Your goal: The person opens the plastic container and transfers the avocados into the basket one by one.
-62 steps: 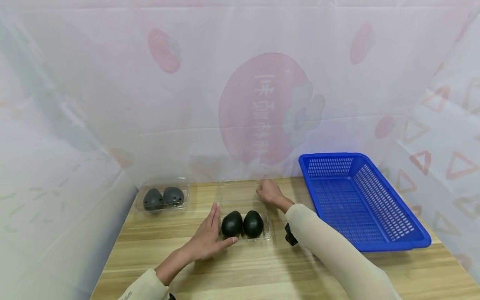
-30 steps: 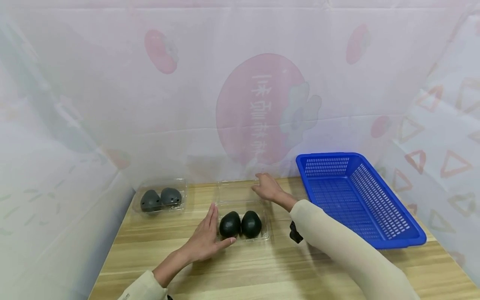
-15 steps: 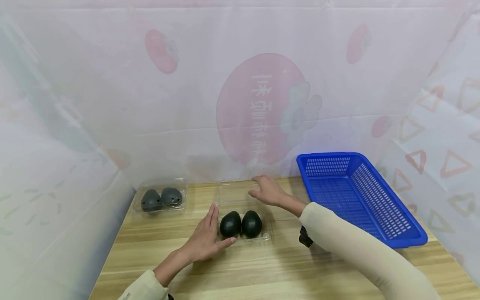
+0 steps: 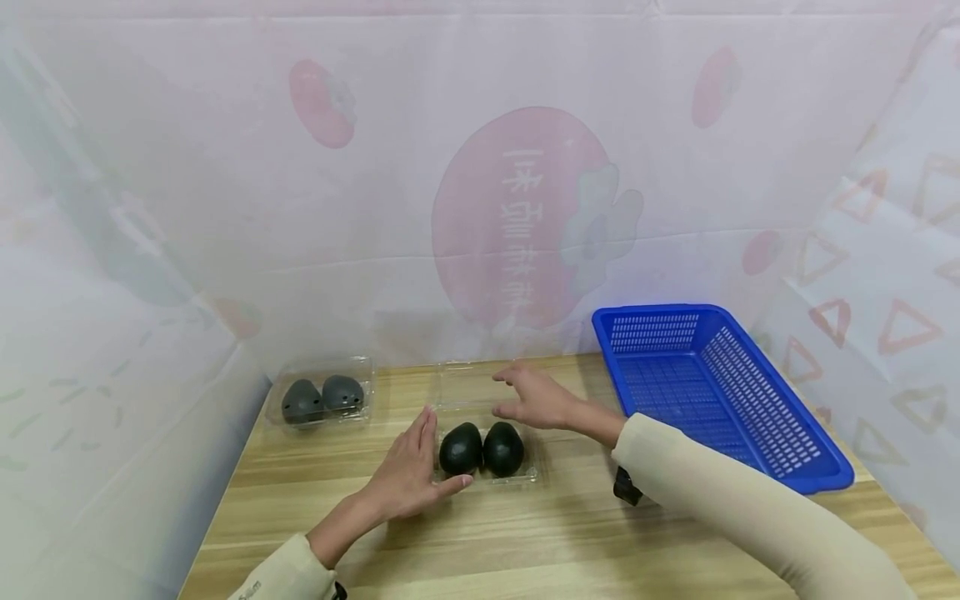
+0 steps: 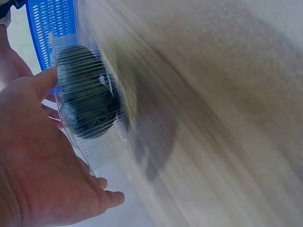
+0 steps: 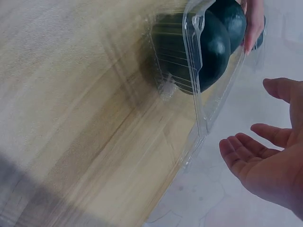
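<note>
A clear plastic clamshell box (image 4: 534, 467) lies with its lid (image 4: 468, 383) folded back on the table, and two dark green avocados (image 4: 461, 450) sit side by side in its base. My left hand (image 4: 405, 479) lies along the box's left side, fingers straight, with the thumb at the front edge near an avocado. In the left wrist view the left thumb (image 5: 45, 80) touches the ribbed wall. Above the lid's right part hovers my right hand (image 4: 536, 398), its thumb and fingers apart and nothing between them. The right wrist view shows this hand's palm, apart from the box.
At the back left, a second clear box (image 4: 369, 392) contains two grey-green avocados (image 4: 342, 392) under its lid. A blue perforated basket (image 4: 817, 483) stands on the right. The wooden table (image 4: 480, 550) ends at a printed cloth (image 4: 337, 275) behind.
My right hand has come back from the lid's far right corner towards me, and its fingers have spread from a curled shape. The left hand and the avocados stay in place.
</note>
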`<state>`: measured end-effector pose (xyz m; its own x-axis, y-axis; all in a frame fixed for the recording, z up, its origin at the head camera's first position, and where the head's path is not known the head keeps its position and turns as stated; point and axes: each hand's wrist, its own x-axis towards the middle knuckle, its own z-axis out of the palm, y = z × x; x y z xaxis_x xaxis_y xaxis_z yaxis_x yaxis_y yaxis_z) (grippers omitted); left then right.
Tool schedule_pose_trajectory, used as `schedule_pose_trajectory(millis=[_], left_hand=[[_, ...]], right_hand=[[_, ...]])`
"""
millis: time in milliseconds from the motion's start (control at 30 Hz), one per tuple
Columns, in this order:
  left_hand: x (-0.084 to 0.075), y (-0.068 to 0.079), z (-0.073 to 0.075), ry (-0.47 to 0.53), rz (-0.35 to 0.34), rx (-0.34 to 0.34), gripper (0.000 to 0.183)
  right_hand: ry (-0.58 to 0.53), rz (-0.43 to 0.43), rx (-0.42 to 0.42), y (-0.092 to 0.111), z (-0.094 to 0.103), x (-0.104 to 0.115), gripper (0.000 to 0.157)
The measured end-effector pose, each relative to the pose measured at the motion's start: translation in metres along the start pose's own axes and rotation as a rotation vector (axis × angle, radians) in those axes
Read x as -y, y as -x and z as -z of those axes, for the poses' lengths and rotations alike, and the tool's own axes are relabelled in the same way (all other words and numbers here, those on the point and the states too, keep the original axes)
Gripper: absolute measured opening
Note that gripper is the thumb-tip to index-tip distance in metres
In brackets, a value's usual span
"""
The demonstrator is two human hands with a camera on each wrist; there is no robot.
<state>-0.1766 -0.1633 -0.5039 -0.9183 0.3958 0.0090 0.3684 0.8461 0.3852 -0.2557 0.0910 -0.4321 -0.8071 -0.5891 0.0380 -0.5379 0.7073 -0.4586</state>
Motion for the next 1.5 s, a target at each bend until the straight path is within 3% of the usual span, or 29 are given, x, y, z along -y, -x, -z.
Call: schedule_pose_trajectory(millis=[367,567,1200,1500], left_hand=[[-0.005,-0.001,0.008,-0.035,-0.012,-0.020,0.117],[-0.003,-0.002,0.004,-0.027,-0.014,-0.029,0.119],[-0.001,-0.005,-0.007,0.023,-0.027,-0.049,0.120],[-0.001,-0.006,-0.010,0.018,0.021,-0.018,0.122]], right_hand=[[0.067,0.071,0.072,0.009,-0.001,0.006,0.062],[0.123,0.110,0.144,0.013,-0.001,0.009,0.067],[0.268,0.111,0.268,0.017,-0.010,0.013,0.077],[0.346,0.103,0.304,0.014,-0.019,0.016,0.080]])
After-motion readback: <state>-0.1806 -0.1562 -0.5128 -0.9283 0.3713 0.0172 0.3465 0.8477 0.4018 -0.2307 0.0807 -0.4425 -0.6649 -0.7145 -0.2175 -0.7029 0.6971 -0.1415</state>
